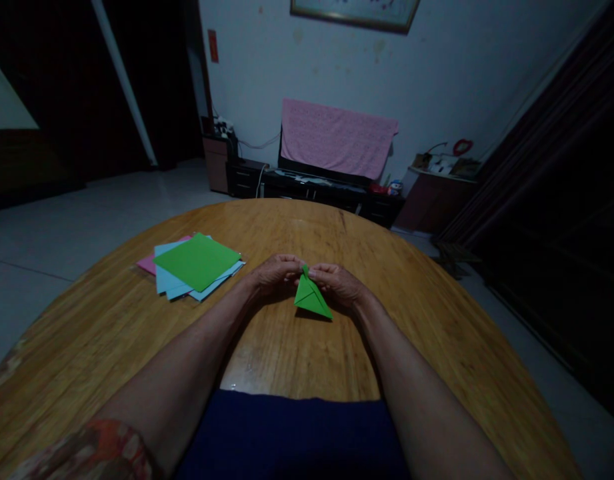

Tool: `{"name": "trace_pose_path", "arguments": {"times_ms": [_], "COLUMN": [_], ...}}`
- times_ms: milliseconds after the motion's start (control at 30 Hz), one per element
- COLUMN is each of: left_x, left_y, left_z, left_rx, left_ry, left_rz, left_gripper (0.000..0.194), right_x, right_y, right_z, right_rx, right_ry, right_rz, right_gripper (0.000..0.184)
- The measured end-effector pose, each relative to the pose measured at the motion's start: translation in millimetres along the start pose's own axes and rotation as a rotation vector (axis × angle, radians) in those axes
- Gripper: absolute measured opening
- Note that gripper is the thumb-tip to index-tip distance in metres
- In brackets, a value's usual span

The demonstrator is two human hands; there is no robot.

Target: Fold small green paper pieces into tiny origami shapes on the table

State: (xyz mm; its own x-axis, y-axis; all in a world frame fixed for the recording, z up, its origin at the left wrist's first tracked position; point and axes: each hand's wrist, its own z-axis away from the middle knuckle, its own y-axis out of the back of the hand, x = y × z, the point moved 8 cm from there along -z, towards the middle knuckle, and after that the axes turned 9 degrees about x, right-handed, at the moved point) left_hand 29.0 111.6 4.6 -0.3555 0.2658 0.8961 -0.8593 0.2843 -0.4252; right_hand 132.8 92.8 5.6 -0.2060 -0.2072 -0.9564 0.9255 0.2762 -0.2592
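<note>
A folded piece of green paper is held between my two hands above the wooden table. Its narrow top is pinched, and the wider part with crease lines spreads down toward me. My left hand grips the narrow end from the left with thumb and fingers. From the right, my right hand pinches the same end, its fingertips close to the left ones. Some of the fingers on both hands are hidden behind the paper and the knuckles.
A fanned stack of square paper lies left of my hands, with a green sheet on top of light blue sheets and a pink one. Beyond the round table stands a low dark cabinet below a pink cloth.
</note>
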Motion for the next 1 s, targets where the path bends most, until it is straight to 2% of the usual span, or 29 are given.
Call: {"name": "trace_pose_path", "arguments": {"times_ms": [167, 333, 567, 700, 1000], "left_x": [0.3, 0.5, 3.1, 3.7, 0.1], "left_y": [-1.9, -6.1, -7.7, -5.9, -0.4], "left_z": [0.8, 2.9, 7.7, 7.8, 1.7], "left_rx": [-0.005, -0.009, 0.06, 0.083, 0.091], "left_ry": [-0.022, -0.033, -0.039, -0.035, -0.082], "left_rz": [-0.005, 0.039, -0.008, -0.041, -0.022], "left_gripper": [0.016, 0.011, 0.01, 0.01, 0.01], "right_x": [0.9, -0.4, -1.3, -2.7, -1.4], "right_y": [-0.2, -0.1, 0.6, 1.1, -3.5], "right_z": [1.0, 1.8, 1.3, 2.0, 1.6], "right_rx": [-0.009, -0.013, 0.008, 0.036, 0.007], "right_ry": [-0.008, 0.004, 0.004, 0.002, 0.005], "right_rz": [-0.029, -0.018, 0.011, 0.045, 0.028], "right_gripper": [0.025, 0.026, 0.024, 0.026, 0.029]}}
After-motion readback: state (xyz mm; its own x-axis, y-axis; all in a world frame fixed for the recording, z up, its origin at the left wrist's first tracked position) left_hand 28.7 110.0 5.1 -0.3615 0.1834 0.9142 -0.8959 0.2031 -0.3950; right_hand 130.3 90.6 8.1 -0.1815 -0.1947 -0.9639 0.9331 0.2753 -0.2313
